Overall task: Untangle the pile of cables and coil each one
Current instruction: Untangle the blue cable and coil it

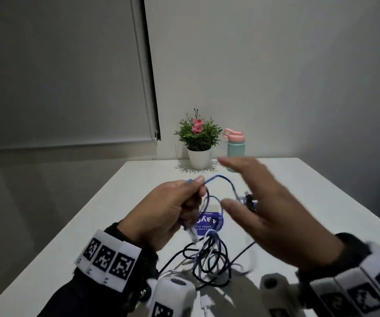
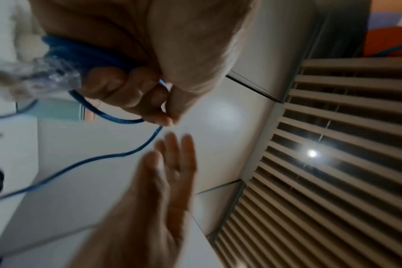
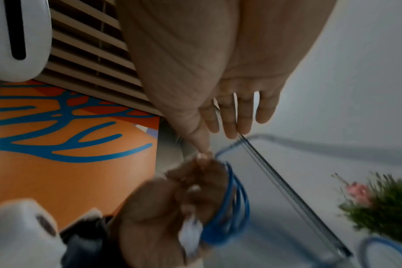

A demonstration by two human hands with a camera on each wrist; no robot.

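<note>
The left hand at lower centre-left of the head view curls its fingers round several loops of the blue cable, thumb pinching the strand on top. Only the right wrist view shows those loops stacked as a coil against the fingers; only the left wrist view shows the clear plug sticking out of the fist at the left edge. From the pinch the cable arcs right, then drops to the tangled pile of cables lying on the white table at lower centre. The right hand hovers right of the arc, blurred, fingers spread and straight, holding nothing. A potted plant and a mint bottle stand at the table's far edge
</note>
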